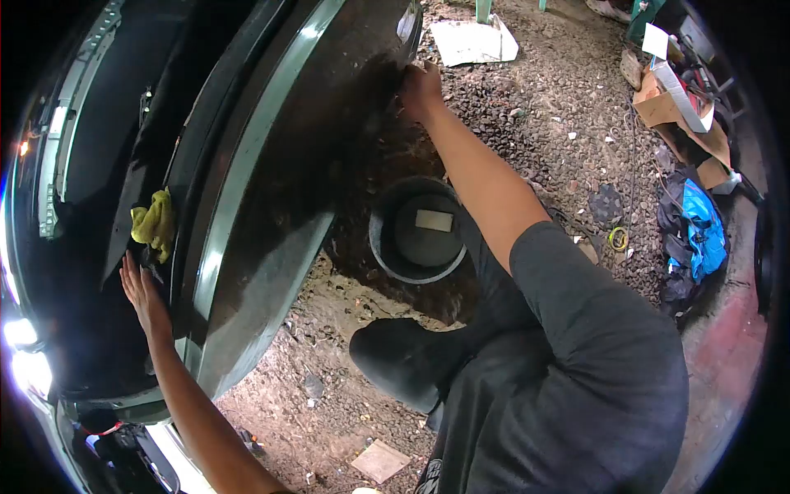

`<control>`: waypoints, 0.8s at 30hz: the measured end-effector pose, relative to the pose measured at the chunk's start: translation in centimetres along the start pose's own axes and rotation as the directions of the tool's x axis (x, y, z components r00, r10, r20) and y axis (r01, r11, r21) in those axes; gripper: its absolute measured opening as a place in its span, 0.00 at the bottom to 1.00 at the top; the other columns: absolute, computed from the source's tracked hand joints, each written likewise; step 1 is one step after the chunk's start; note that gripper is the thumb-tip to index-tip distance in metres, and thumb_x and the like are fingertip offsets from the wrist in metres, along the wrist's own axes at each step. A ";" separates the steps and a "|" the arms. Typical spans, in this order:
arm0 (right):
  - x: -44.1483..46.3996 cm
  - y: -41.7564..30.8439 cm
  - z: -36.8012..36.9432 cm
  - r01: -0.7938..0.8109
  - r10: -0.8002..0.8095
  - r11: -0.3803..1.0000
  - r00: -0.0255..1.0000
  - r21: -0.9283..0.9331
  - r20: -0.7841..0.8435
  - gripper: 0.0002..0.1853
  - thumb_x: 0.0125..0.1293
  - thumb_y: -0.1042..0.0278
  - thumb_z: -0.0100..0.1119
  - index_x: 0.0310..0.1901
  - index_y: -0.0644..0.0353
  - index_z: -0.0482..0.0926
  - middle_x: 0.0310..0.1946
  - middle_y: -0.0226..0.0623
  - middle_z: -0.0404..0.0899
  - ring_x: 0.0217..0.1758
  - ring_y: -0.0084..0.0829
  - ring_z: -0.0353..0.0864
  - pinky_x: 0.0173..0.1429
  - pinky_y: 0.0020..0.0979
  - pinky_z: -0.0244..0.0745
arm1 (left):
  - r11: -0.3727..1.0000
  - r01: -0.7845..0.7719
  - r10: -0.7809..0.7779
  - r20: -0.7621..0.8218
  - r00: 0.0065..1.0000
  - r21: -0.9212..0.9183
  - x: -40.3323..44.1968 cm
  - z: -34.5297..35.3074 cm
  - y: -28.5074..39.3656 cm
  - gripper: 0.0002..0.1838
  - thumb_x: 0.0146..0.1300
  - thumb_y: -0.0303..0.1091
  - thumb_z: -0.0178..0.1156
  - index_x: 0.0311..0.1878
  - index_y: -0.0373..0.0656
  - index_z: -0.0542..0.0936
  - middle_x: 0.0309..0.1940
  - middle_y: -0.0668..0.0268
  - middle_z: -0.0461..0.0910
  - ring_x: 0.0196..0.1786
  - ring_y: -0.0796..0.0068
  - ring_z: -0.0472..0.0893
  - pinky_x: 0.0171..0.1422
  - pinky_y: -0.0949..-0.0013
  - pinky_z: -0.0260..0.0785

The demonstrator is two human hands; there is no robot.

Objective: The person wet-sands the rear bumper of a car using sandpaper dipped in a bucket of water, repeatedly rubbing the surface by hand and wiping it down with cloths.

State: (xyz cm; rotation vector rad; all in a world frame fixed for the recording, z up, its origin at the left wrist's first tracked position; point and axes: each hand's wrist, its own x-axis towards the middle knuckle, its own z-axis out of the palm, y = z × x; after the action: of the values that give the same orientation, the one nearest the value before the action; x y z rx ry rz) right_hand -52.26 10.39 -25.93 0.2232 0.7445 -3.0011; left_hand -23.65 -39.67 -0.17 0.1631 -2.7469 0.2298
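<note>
My left hand (146, 298) lies flat with its fingers stretched out on the dark car body (95, 280). Just beyond its fingertips, a crumpled yellow-green cloth (155, 226) rests on the car's ledge. My right hand (421, 92) reaches to the far end of the car's lower panel (329, 107). Its fingers are curled, and what they hold, if anything, is hidden. Between my right arm and the car stands a round black bucket (383, 253). A pale rectangular block (434, 220) is inside it.
Gravelly ground (568, 107) surrounds the bucket. A white sheet (475, 43) lies at the top. On the right are an opened cardboard box (671, 107) and blue and black plastic bags (702, 230). A square tile-like piece (380, 460) lies near the bottom.
</note>
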 end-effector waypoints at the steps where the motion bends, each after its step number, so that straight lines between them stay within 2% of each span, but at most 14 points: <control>1: 2.7 1.9 -2.9 0.015 -0.017 0.999 0.998 0.031 0.066 0.31 0.74 0.45 0.30 0.57 0.63 0.75 0.53 0.45 0.80 0.59 0.41 0.75 0.66 0.46 0.64 | 0.998 0.051 -0.051 0.014 0.999 -0.044 0.0 -0.2 0.7 0.28 0.81 0.45 0.34 0.79 0.47 0.57 0.80 0.62 0.54 0.82 0.57 0.47 0.84 0.56 0.36; 3: 2.8 2.1 -3.8 -0.015 0.006 0.997 0.994 0.075 0.112 0.33 0.74 0.45 0.29 0.60 0.66 0.74 0.58 0.47 0.79 0.64 0.42 0.74 0.70 0.46 0.61 | 0.998 0.059 -0.058 0.015 0.998 -0.027 0.2 -0.1 0.8 0.28 0.80 0.45 0.34 0.79 0.48 0.58 0.80 0.61 0.54 0.82 0.58 0.47 0.84 0.56 0.37; 5: -2.2 1.4 -1.2 -0.103 0.095 0.989 0.993 0.108 0.073 0.34 0.74 0.45 0.30 0.63 0.68 0.72 0.62 0.47 0.77 0.68 0.43 0.72 0.73 0.44 0.59 | 0.998 0.057 -0.057 0.019 0.998 -0.013 0.1 0.1 0.2 0.28 0.80 0.45 0.34 0.79 0.48 0.58 0.80 0.61 0.54 0.82 0.58 0.47 0.84 0.56 0.37; 8: -3.2 3.7 -2.1 -0.097 0.076 0.984 0.988 0.150 0.138 0.32 0.74 0.46 0.30 0.62 0.65 0.73 0.61 0.43 0.78 0.65 0.41 0.73 0.70 0.42 0.61 | 0.999 0.044 -0.044 0.018 0.999 0.002 0.2 0.5 -0.8 0.28 0.80 0.45 0.34 0.79 0.48 0.59 0.80 0.61 0.54 0.82 0.58 0.47 0.84 0.56 0.37; 11: -2.6 6.7 -4.0 -0.070 0.063 0.989 0.996 0.130 0.060 0.30 0.74 0.47 0.31 0.62 0.60 0.73 0.60 0.39 0.78 0.62 0.39 0.74 0.67 0.41 0.62 | 0.999 0.037 -0.037 0.022 0.999 0.000 0.0 0.4 -0.9 0.28 0.80 0.45 0.34 0.79 0.49 0.59 0.80 0.61 0.54 0.82 0.57 0.46 0.84 0.55 0.37; 14: -4.7 7.1 -2.9 -0.069 0.063 0.981 0.997 0.183 0.040 0.28 0.74 0.48 0.32 0.62 0.56 0.72 0.60 0.36 0.78 0.60 0.36 0.74 0.64 0.39 0.63 | 0.999 0.031 -0.031 0.018 0.999 -0.013 0.1 0.1 -0.6 0.28 0.81 0.45 0.33 0.78 0.49 0.60 0.80 0.61 0.54 0.82 0.57 0.46 0.84 0.54 0.37; 20: -8.4 8.7 -1.9 -0.079 0.081 0.992 0.997 0.100 -0.014 0.26 0.73 0.48 0.34 0.61 0.53 0.72 0.60 0.34 0.78 0.61 0.35 0.73 0.65 0.40 0.61 | 1.000 0.005 -0.005 0.010 1.000 0.007 -0.1 0.0 -0.4 0.27 0.81 0.45 0.33 0.78 0.48 0.60 0.80 0.61 0.54 0.82 0.56 0.46 0.84 0.54 0.36; 23: -10.0 7.3 -0.6 -0.159 0.163 0.984 0.986 0.073 -0.043 0.22 0.73 0.49 0.36 0.57 0.51 0.74 0.56 0.32 0.79 0.56 0.34 0.75 0.62 0.39 0.64 | 1.000 0.006 -0.006 0.005 1.000 0.007 -0.1 0.1 -0.3 0.27 0.81 0.45 0.33 0.78 0.48 0.60 0.80 0.61 0.54 0.82 0.56 0.46 0.84 0.54 0.36; 24: -9.8 7.1 -0.7 -0.149 0.149 0.989 0.988 0.008 -0.049 0.21 0.73 0.50 0.37 0.55 0.51 0.75 0.54 0.32 0.79 0.55 0.33 0.76 0.61 0.39 0.64 | 1.000 0.000 0.000 0.002 1.000 0.003 0.0 0.1 -0.4 0.27 0.81 0.45 0.33 0.78 0.48 0.60 0.80 0.61 0.54 0.82 0.56 0.46 0.84 0.54 0.36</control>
State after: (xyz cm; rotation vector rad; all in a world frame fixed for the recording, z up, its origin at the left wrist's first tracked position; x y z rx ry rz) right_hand -41.90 4.50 -28.39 0.3384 0.6924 -2.8654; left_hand -23.60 -40.05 -0.26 0.1637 -2.7491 0.2340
